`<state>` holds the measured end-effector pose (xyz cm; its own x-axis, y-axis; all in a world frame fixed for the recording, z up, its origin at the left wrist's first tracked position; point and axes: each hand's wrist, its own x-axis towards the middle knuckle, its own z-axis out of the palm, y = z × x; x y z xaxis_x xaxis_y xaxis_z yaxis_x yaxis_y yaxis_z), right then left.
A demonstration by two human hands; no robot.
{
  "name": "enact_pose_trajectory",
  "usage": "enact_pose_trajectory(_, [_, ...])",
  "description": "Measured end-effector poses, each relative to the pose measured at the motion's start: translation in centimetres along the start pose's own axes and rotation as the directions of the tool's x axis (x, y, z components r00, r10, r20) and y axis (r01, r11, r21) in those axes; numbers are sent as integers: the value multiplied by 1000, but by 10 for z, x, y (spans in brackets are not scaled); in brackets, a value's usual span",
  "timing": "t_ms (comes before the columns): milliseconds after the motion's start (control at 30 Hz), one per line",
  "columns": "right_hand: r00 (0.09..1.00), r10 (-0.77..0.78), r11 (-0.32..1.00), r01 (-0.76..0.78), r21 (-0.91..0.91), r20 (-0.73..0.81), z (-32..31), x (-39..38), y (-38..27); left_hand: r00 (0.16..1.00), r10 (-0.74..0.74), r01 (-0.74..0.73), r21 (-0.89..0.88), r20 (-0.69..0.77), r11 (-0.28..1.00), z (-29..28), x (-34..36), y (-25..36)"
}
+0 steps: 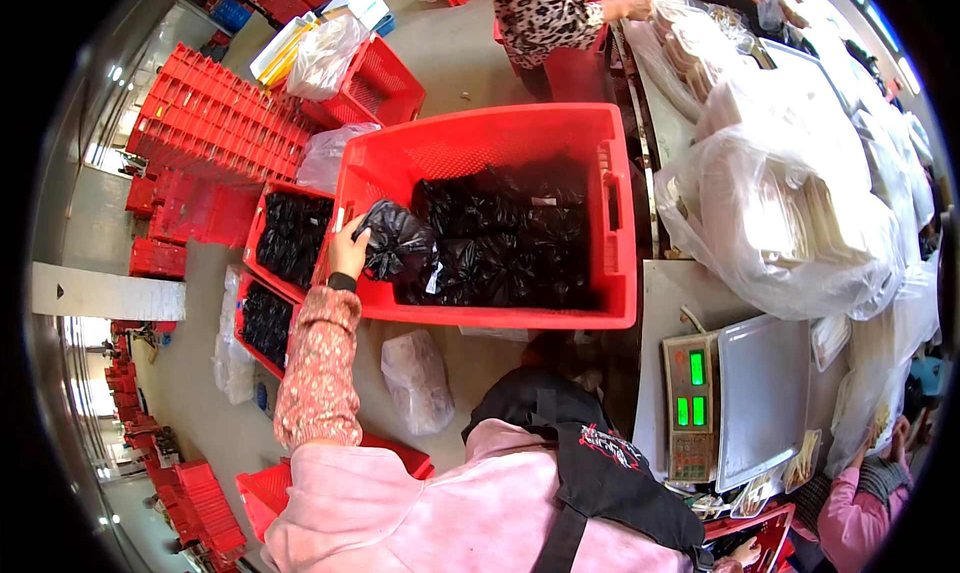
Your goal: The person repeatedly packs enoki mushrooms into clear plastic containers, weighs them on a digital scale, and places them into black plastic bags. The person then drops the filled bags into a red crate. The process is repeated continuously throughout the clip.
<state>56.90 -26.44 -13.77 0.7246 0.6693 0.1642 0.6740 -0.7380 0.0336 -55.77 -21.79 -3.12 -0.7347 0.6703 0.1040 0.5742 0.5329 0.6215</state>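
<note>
Pink top (420, 513) and black apron (600, 473) closest to the lens, filling the lower edge. Beyond them, left hand (348, 251) stretched out on a flowered sleeve to the left wall of the big red crate (500, 318). Fingers clenched on the bunched neck of one black bag (397, 238). Holds it at the crate's left side, touching the heap of black bags (510, 233) that fills the crate, perhaps raised a little over it.

Right hand (745, 550) possibly the one at the lower edge by another red crate. Too little of it shown to tell whether clenched or released.

By the look of it, one bag being handled at the crate's edge; whether going in or coming out cannot be told from this view alone. Either way, calls for a firm hold on the neck, since the soft bag sags below the grip, and for enough lift to clear the crate wall.

Left of the big crate, on the floor, two smaller crates (290, 238) also full of black bags. A clear bag (418, 378) below it. To the right, a surface (665, 293) with a scale (690, 403), a metal tray (765, 398) and clear sacks of white trays (790, 223). At the top, a co-worker in a spotted top (545, 13).
</note>
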Motion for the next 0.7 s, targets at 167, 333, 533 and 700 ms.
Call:
enact_pose_trajectory(167, [998, -57, 998, 57, 32, 6, -25, 0, -30, 933, 212, -175, -147, 290, 973, 68, 97, -78])
enact_pose_trajectory(333, [995, -95, 995, 95, 37, -8, -68, -22, -30, 903, -277, 237, 158, 329, 959, 173, 135, -106])
enact_pose_trajectory(533, [944, -283, 949, 302, -95, 171, -95, -58, -95, 931, -84, 108, -46, 356, 993, 272, 107, -249])
enact_pose_trajectory(700, [964, -205, 682, 15, 731, 171, -148, -77, -258, 877, -310, 229, 248, 368, 941, 304, 79, -157])
